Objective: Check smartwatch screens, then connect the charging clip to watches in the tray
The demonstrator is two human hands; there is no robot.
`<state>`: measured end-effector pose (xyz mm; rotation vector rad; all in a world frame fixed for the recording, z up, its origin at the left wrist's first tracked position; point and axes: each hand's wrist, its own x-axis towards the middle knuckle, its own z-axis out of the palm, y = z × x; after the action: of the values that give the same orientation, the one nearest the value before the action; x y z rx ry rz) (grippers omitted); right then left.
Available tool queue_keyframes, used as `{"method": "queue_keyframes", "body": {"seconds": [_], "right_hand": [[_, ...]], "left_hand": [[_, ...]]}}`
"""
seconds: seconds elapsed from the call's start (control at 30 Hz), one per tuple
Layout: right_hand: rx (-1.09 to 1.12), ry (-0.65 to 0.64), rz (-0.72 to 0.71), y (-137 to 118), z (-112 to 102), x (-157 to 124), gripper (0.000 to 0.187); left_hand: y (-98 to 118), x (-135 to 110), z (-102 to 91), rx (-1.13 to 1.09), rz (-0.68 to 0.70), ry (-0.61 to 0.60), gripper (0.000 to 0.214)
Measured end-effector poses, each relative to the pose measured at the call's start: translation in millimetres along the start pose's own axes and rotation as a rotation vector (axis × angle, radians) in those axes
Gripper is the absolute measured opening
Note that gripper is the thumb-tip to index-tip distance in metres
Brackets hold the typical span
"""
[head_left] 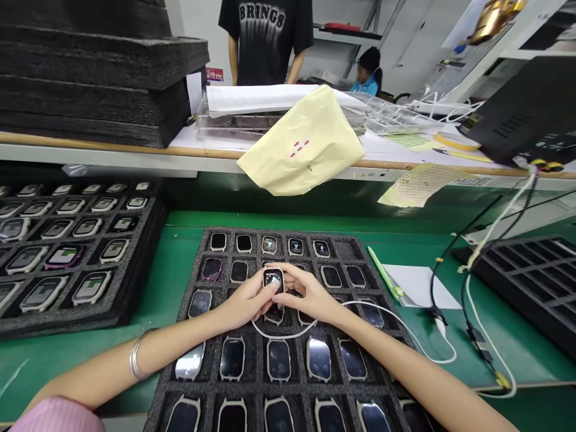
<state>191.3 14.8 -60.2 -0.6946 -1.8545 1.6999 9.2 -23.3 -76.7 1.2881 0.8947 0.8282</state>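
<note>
A smartwatch body [272, 278] with a lit screen is held above the middle of a black foam tray [288, 329]. My left hand [249, 297] is closed around its lower left side, thumb on the screen. From the other side my right hand [310, 293] grips the same watch, fingers behind its top right edge and thumb at the lower right. A white cable [288, 336] loops below both hands and passes under my right forearm. Strapless watches such as this dark one [233, 358] lie in the tray's compartments; three in the back row have lit screens.
Another foam tray of watches [85, 264] sits at left. A green pen [382, 270] and white paper [420, 287] lie right, near hanging cables [479, 336] and a slotted black tray [535, 270]. Yellow paper [306, 144] overhangs the shelf. A person [270, 42] stands beyond.
</note>
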Motion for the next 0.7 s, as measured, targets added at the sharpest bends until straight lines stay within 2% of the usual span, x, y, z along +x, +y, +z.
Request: {"method": "queue_keyframes", "body": {"seconds": [0.23,0.47,0.7], "right_hand": [[0.109,-0.004,0.008,0.7,1.4,0.5,0.051],[0.154,0.057,0.017,4.0,5.8,-2.7,0.053],[0.222,0.056,0.031,4.1,8.5,-2.6,0.043]], "left_hand": [[3.5,-1.1,0.7,-0.032,0.013,-0.023,0.050],[-1.0,-0.5,-1.7,-0.071,-0.012,-0.050,0.043],[-4.9,1.2,-4.1,-0.156,-0.004,-0.121,0.031]]}}
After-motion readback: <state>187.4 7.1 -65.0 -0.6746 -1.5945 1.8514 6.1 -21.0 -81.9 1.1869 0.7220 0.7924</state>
